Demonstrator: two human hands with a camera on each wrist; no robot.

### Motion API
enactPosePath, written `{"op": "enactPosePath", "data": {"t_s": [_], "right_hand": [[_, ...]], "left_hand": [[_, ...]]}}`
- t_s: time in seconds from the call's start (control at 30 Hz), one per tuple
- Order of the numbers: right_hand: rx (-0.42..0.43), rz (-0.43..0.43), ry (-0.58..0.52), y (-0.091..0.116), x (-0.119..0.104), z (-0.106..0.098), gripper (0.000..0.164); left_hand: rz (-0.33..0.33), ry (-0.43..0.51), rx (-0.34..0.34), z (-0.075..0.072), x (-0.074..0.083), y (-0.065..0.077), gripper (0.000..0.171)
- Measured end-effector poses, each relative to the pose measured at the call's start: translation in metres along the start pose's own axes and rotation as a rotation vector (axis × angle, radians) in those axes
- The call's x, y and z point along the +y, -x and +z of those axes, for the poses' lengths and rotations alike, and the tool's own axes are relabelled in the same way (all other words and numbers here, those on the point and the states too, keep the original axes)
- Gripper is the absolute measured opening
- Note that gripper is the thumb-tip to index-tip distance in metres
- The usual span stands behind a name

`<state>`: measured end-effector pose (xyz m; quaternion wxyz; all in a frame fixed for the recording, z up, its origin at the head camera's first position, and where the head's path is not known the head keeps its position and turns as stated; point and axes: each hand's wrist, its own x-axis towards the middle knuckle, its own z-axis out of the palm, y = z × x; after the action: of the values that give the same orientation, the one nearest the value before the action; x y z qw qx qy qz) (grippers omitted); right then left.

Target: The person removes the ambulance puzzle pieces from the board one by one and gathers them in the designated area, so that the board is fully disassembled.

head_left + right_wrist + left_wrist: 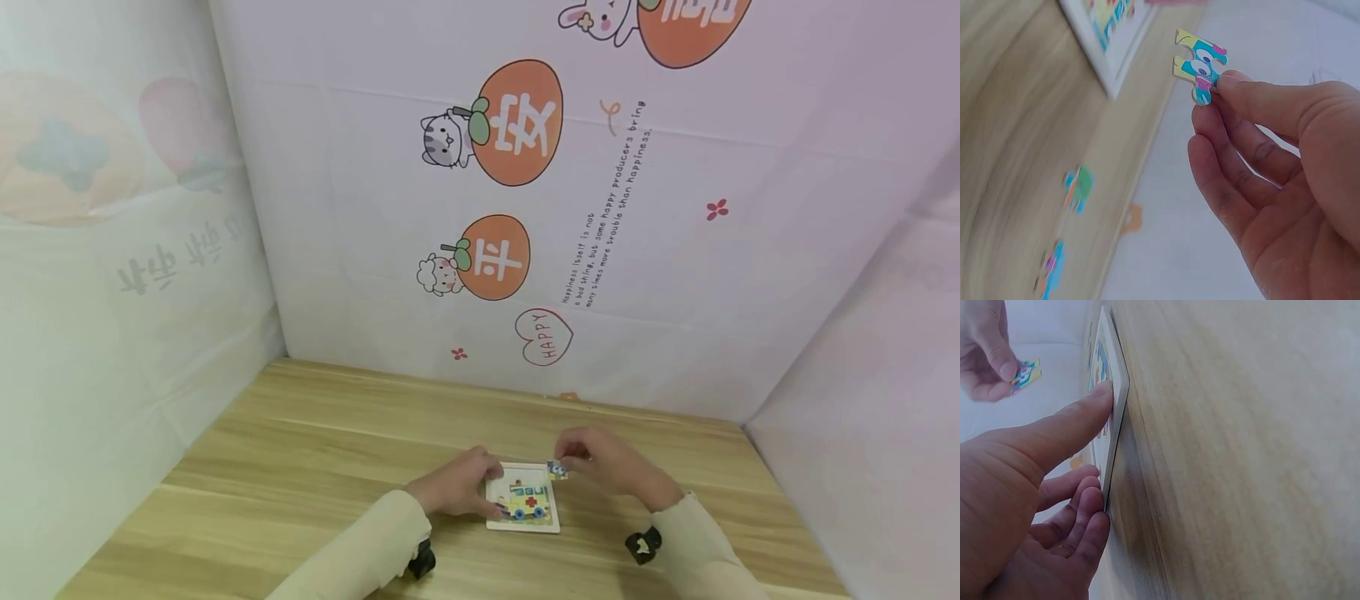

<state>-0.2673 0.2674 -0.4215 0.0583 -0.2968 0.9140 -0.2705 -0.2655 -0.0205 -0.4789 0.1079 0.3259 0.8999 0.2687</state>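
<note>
Head view: puzzle tray (525,528) on table (315,467), lower centre of frame; yellow vehicle picture (528,500) partly assembled, upper tray area bare. Left hand (459,485) grips tray's left side. Right hand (606,462) pinches puzzle piece (557,470) near tray's upper right corner.

Left wrist view: thumb presses tray, curled fingers touch rim.

Right wrist view: piece raised, upper centre; two loose pieces (1079,187), lower left.

Apparent step: piece placement. Next move likely calls for aligning piece with bare area, then pressing flat.

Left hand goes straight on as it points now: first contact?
The jigsaw tray. The left hand looks to be against its frame, so it would likely push that immediately.
</note>
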Motion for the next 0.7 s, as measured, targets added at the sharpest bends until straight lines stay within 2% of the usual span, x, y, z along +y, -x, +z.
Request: {"op": "enactPosePath", "data": {"t_s": [0.3, 0.47, 0.7], "right_hand": [[0.096, 0.104, -0.048, 0.026, 0.039, -0.003, 0.008], [0.108, 0.137, -0.088, 0.036, 0.052, 0.006, 0.006], [0.098, 0.166, -0.099, 0.04, 0.062, 0.017, 0.006]], "left_hand": [[0.008, -0.014, 0.002, 0.004, -0.006, -0.002, 0.067], [0.002, -0.009, 0.002, 0.005, -0.007, -0.003, 0.066], [0.007, -0.007, -0.001, 0.005, -0.007, -0.004, 0.066]]}}
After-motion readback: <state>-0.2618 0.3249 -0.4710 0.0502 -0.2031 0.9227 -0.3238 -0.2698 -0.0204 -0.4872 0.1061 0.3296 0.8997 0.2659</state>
